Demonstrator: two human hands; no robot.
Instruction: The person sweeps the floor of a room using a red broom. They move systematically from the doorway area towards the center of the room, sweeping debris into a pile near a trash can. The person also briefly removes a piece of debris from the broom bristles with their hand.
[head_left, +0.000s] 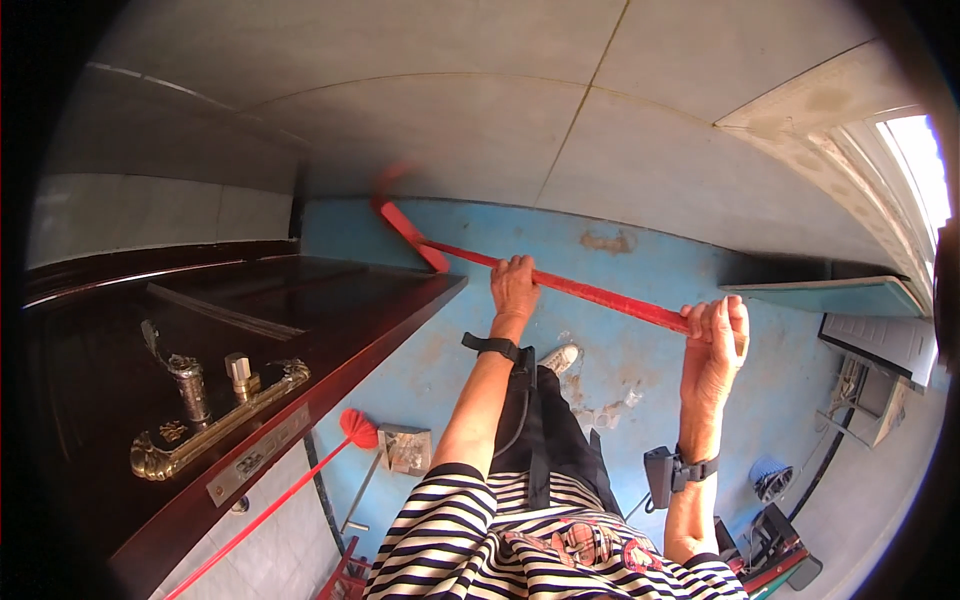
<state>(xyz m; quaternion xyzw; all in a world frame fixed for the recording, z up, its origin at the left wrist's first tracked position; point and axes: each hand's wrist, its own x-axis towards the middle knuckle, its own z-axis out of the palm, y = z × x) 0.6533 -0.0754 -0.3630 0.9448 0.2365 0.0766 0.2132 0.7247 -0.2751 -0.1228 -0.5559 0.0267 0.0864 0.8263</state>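
Note:
My left hand (515, 289) is closed around the middle of a long red pole (607, 296). Near the pole's end on the right, my right hand (716, 334) grips it, with a pale tip showing beside the palm. At the far left end the pole meets a flat red head (412, 236), beside the free edge of an open dark wooden door (390, 285). Beyond the head is a blurred red part close to the grey wall. The blurring hides what exactly that part is.
The door bears a brass handle (225, 427). A red-handled duster (358, 429) and a metal dustpan (405, 448) are at lower left. A blue basket (770, 478), a glass-like shelf (832, 295) and a window (911, 165) are on the right. Litter (634, 397) lies on the blue floor.

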